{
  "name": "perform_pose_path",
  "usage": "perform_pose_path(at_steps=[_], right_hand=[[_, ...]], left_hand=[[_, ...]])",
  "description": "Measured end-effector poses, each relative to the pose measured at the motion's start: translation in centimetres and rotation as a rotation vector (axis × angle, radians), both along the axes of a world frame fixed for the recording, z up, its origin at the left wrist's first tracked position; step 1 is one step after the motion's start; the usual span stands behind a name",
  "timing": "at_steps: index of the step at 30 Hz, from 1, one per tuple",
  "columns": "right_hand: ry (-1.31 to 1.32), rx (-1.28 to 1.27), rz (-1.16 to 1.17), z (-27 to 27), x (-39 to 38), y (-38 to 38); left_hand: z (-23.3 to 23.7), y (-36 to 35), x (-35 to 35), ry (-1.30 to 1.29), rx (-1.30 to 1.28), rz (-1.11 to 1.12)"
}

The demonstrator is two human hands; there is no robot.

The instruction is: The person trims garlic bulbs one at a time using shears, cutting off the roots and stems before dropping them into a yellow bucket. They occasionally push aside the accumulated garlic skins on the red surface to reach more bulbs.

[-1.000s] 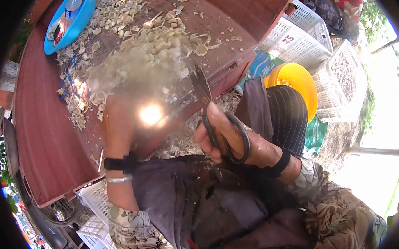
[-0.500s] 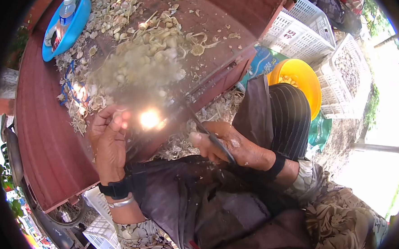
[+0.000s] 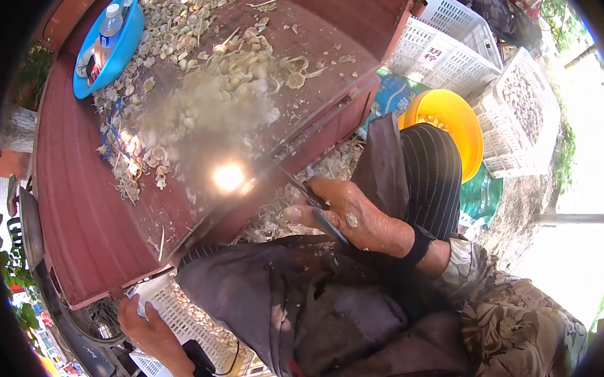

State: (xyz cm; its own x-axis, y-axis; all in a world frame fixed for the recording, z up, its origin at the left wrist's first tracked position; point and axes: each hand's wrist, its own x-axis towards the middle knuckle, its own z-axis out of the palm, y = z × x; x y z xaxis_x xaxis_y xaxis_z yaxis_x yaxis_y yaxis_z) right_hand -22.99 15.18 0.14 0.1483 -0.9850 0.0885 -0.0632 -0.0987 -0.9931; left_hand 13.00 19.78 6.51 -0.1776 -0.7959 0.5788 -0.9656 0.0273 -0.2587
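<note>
At the lower left, my left hand [image 3: 151,336] is over the side of a white plastic basket [image 3: 164,298], its fingers apart. A pale patch shows between thumb and fingers; I cannot tell whether it is the basket or a small object. My right hand [image 3: 358,216] is closed around a dark-handled cutting tool [image 3: 330,226], in front of the dark apron. The tool's tip points up and left, blurred near a bright glare. Garlic pieces and dry skins [image 3: 222,90] lie heaped on the red metal surface [image 3: 78,221].
A blue basin [image 3: 130,40] with a bottle [image 3: 110,26] stands at the upper left. Right of the knee is a yellow bucket [image 3: 473,132] with pale pieces inside. White crates [image 3: 438,51] stand beyond, one holding garlic [image 3: 523,105]. Part of another person [image 3: 487,5] shows at the top right.
My left hand has moved from above the red surface down and left to the basket, its fingers now spread. My right hand keeps hold of the tool, its thumb slightly lifted.
</note>
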Motion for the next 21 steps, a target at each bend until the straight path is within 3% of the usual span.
perform_pose_path(at_steps=[2,4,6,8,10,12,15,19,21], right_hand=[[0.187,0.002,0.001,0.0,-0.4,-0.8],[0.185,-0.057,0.024,-0.8,-0.3,-1.1],[0.160,-0.065,0.039,-0.7,-0.4,-1.5],[0.107,-0.012,0.045,0.6,-0.5,-1.6],[-0.050,0.082,0.049,1.2,-0.8,-1.7],[-0.082,0.117,0.048,0.6,-1.3,-1.9],[0.013,0.099,0.044,-1.0,-2.0,-2.4],[-0.048,0.119,-0.006,-1.9,-2.0,-2.9],[-0.075,0.110,-0.017,-2.1,-2.0,-3.1]], left_hand=[[-0.7,-0.1,0.7,0.477,0.114,0.058],[-0.6,-2.2,-3.7,1.034,0.292,0.044],[0.0,-6.3,-9.2,1.245,0.447,-0.082],[-0.9,-11.9,-11.5,1.000,0.511,-0.194],[-4.3,-17.9,-12.6,1.020,0.477,-0.435],[-6.7,-22.5,-13.9,1.018,0.611,-0.291],[-8.8,-25.7,-14.4,0.525,0.509,-0.467],[-8.7,-25.1,-14.4,0.660,0.544,-0.431],[-7.2,-23.9,-14.4,1.044,0.712,-0.286]])
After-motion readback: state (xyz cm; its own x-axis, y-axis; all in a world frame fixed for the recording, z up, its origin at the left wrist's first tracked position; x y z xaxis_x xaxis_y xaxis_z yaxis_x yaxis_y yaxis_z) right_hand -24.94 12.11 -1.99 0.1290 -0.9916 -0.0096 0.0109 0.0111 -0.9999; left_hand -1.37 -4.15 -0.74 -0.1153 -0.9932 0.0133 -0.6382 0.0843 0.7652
